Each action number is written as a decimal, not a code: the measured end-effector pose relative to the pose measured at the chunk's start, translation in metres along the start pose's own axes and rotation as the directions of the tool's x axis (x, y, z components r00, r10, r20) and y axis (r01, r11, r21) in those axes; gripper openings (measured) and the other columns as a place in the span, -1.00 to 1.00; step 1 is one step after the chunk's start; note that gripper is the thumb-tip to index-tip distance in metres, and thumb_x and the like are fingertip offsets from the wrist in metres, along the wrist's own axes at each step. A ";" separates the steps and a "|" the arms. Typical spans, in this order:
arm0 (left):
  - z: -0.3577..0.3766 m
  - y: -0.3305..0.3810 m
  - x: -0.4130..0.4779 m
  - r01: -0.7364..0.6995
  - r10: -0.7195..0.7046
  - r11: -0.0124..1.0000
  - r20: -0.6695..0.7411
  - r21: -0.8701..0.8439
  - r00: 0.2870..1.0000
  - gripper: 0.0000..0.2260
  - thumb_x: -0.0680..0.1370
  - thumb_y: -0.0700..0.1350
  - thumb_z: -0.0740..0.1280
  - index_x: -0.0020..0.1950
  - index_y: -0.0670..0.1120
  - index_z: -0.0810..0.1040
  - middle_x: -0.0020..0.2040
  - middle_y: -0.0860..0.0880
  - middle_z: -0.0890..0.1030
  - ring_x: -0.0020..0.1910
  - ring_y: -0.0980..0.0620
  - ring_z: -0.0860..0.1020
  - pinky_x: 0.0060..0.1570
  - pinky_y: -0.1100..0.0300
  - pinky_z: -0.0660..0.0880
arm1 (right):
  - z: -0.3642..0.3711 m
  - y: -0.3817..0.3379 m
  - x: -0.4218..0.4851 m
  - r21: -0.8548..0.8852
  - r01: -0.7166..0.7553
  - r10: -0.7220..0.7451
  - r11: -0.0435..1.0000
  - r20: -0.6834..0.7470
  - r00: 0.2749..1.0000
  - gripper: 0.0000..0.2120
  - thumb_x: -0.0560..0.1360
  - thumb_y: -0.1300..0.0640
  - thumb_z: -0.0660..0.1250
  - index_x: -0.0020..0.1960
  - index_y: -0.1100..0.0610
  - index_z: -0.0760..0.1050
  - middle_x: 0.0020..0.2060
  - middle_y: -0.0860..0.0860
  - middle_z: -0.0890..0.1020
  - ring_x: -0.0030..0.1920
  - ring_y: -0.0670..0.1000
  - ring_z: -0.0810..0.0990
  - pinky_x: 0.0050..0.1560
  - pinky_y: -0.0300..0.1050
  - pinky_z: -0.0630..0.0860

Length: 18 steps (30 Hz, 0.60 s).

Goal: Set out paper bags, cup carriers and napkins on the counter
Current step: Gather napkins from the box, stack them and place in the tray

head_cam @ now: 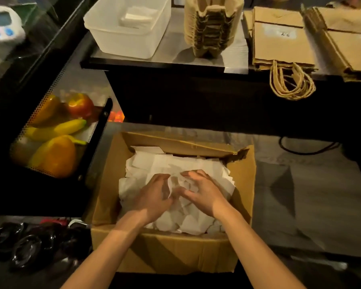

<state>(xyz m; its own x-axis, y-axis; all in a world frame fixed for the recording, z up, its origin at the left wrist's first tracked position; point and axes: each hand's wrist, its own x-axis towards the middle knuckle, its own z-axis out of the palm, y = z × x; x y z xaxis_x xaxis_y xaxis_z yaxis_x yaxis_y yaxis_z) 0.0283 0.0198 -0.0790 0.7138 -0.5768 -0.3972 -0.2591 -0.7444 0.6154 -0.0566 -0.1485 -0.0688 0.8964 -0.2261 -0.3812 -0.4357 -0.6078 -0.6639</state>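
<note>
At 6 o'clock, left hand and right hand curl round loose napkins in the box: light, limp, slippery; probably best cupped from both sides.

An open brown cardboard box sits nearest the viewer, at centre. Loose white paper napkins fill it. The left hand and right hand lie side by side on top of that pile, fingers curled into the napkins. Just left of the box stands a black perforated-metal basket holding assorted fruit. Behind the box is a raised grey-topped counter. On it, from left to right, stand:

- a white rectangular plastic tub with folded white napkins inside
- a stack of brown moulded-pulp cup carriers
- a flat pile of brown paper bags, its handles hanging over the front edge
- a second pile of brown paper bags at the far right
</note>
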 end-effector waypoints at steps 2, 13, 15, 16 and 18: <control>-0.003 0.002 -0.002 0.069 -0.075 0.987 -0.038 -0.144 0.996 -0.59 0.63 0.07 0.37 0.46 0.06 0.44 0.42 0.08 0.49 0.31 0.09 0.50 0.26 0.16 0.49 | 0.003 -0.004 0.001 0.030 -0.028 0.028 0.999 -0.002 1.000 -0.32 0.54 -0.26 0.34 0.57 -0.13 0.20 0.46 -0.08 0.40 0.46 0.02 0.34 0.44 0.00 0.36; -0.023 0.013 -0.012 0.145 -0.204 0.796 -0.036 -0.587 0.978 -0.25 0.38 0.15 0.58 0.49 0.09 0.33 0.36 0.12 0.46 0.30 0.12 0.48 0.16 0.25 0.49 | -0.017 -0.039 0.011 0.450 -0.295 0.356 0.843 -0.055 0.933 -0.77 0.69 0.05 0.23 0.27 0.12 0.53 0.16 0.03 0.64 0.15 0.06 0.61 0.00 -0.28 0.47; -0.028 0.019 -0.018 0.189 -0.268 0.683 -0.001 -0.706 0.963 -0.12 0.31 0.23 0.58 0.53 0.12 0.25 0.41 0.11 0.42 0.33 0.08 0.46 0.22 0.18 0.45 | -0.024 -0.043 0.003 0.708 -0.285 0.429 0.646 -0.028 0.903 -0.88 0.66 0.03 0.29 0.09 0.04 0.56 -0.02 0.02 0.70 0.03 0.06 0.67 -0.04 -0.21 0.59; -0.031 0.023 -0.020 0.213 -0.289 0.612 0.035 -0.761 0.957 -0.10 0.28 0.29 0.58 0.52 0.14 0.26 0.43 0.09 0.43 0.33 0.06 0.47 0.27 0.14 0.43 | -0.028 -0.045 0.000 0.811 -0.285 0.472 0.511 0.013 0.882 -0.88 0.64 0.02 0.32 0.10 0.03 0.58 -0.03 0.01 0.73 0.04 0.07 0.70 0.05 -0.07 0.64; -0.034 0.030 -0.021 0.292 -0.280 0.392 0.190 -0.872 0.941 -0.07 0.24 0.35 0.59 0.50 0.10 0.33 0.44 0.01 0.50 0.33 0.01 0.55 0.36 0.03 0.43 | -0.034 -0.045 -0.005 0.921 -0.304 0.512 0.242 0.145 0.847 -0.79 0.60 0.04 0.39 0.20 0.08 0.59 0.02 0.05 0.74 0.07 0.11 0.72 0.18 0.13 0.62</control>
<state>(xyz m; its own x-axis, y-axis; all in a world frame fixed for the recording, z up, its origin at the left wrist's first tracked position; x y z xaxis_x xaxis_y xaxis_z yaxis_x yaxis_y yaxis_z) 0.0282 0.0213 -0.0292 0.6209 -0.3983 -0.6752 0.6748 -0.1669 0.7189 -0.0388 -0.1458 -0.0144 0.5244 -0.3922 -0.7557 -0.4531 0.6229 -0.6377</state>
